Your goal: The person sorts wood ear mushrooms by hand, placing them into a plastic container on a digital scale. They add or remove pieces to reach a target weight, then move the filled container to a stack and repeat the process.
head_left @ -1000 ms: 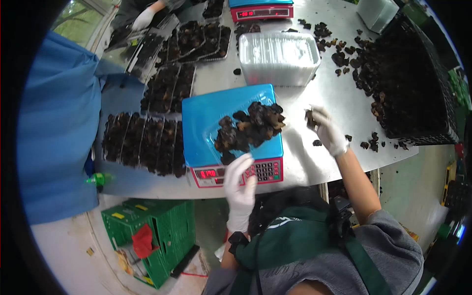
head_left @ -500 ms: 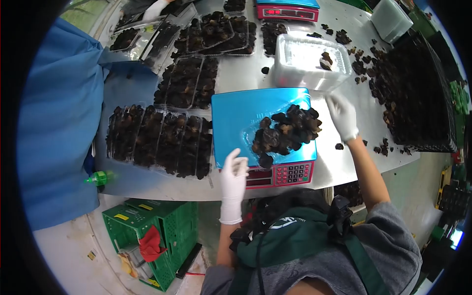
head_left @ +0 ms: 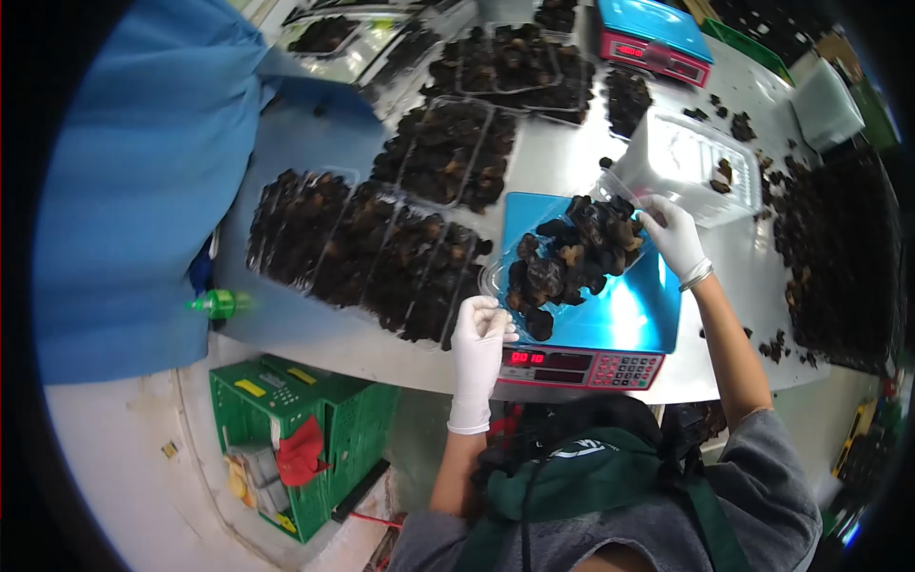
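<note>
A clear plastic tray (head_left: 602, 191) heaped with dark, wrinkled fungus pieces (head_left: 572, 255), like wood ear mushrooms, is over the blue plate (head_left: 648, 310) of a weighing scale, slightly tilted. My right hand (head_left: 675, 238), in a white glove, grips its right end between thumb and fingers. At the opposite end, my gloved left hand (head_left: 478, 348) has its fingers closed at the tray's near left corner. Whether the tray still touches the plate cannot be made out. The scale's red display (head_left: 543, 359) is lit below the tray.
Filled trays (head_left: 367, 253) stand in rows to the left, with more trays (head_left: 510, 62) behind. A stack of plastic trays (head_left: 691, 162) stands right of the scale. Loose pieces lie before a black crate (head_left: 843, 267). A second scale (head_left: 658, 38) is at the back.
My right hand has come in from beside the scale and taken the tray's right end. My left hand has closed at the other end. The view has shifted, moving the table rightward in frame.
</note>
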Available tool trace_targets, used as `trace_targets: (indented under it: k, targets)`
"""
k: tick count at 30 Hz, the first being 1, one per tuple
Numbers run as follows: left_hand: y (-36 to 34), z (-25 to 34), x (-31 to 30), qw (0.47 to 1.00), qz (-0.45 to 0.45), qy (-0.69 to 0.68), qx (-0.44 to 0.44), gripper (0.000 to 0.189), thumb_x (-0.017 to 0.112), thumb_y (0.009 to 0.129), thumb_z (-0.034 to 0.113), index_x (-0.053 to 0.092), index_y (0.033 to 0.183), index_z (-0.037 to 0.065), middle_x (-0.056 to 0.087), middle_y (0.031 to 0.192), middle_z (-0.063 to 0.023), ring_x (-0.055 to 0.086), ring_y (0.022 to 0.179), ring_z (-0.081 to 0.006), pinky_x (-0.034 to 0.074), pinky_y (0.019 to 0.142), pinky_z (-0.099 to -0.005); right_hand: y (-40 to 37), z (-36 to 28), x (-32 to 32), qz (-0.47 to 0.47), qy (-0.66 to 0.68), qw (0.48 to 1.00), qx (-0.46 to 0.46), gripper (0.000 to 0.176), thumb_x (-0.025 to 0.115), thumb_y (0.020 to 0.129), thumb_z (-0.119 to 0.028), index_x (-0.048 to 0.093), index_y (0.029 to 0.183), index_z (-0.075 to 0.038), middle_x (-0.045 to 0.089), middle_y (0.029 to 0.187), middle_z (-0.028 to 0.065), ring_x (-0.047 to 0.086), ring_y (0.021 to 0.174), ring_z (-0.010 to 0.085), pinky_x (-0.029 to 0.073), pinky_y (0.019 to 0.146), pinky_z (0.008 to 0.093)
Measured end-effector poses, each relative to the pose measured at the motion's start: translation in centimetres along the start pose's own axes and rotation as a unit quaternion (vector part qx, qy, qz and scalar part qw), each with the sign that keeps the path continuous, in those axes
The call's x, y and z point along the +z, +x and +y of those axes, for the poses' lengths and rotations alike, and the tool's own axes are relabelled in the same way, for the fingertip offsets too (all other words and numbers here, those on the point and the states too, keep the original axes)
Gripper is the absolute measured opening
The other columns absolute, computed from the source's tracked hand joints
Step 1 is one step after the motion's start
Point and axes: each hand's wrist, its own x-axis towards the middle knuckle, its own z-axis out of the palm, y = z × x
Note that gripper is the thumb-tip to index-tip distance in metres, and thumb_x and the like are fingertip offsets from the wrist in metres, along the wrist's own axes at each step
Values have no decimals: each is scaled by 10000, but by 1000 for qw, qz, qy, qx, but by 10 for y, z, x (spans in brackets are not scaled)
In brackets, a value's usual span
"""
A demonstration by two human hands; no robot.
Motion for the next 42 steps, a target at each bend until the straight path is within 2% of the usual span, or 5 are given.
trace_targets:
  k: [9,17,25,33,42]
  targets:
    - [-5,42,-142,975,214,-40,41,156,546,960,27,522,1113,43,600,883,-70,602,736,-120,553,647,-259,101,-123,153,-164,93,968,-168,251,636,889,-210,687,1085,-62,716,994,136,696,897,228,537,818,328]
    - [39,37,-201,967,246,-37,56,134,547,970,73,533,1100,45,597,878,-47,594,749,-108,552,668,-255,162,-151,263,-204,109,960,-160,267,628,871,-207,696,1071,-43,725,926,151,702,866,265,535,797,345]
    - [29,50,-205,962,249,-87,74,142,560,971,101,553,1108,65,611,885,-39,587,746,-102,540,651,-250,150,-182,230,-209,147,958,-133,253,626,906,-208,701,1074,-34,720,877,132,689,797,213,529,769,314]
    - [22,72,-213,960,250,-86,92,118,544,968,59,549,1085,44,597,866,-45,590,723,-101,539,637,-248,146,-203,228,-200,137,957,-161,257,613,925,-183,679,1109,-16,719,988,113,663,915,154,507,851,293]
    - [-39,31,-125,984,143,-106,-23,147,572,943,28,539,1085,45,606,893,-73,616,750,-138,571,681,-292,51,-85,116,-167,47,982,-81,230,589,946,-158,686,1095,-13,717,971,99,674,909,165,524,846,305]
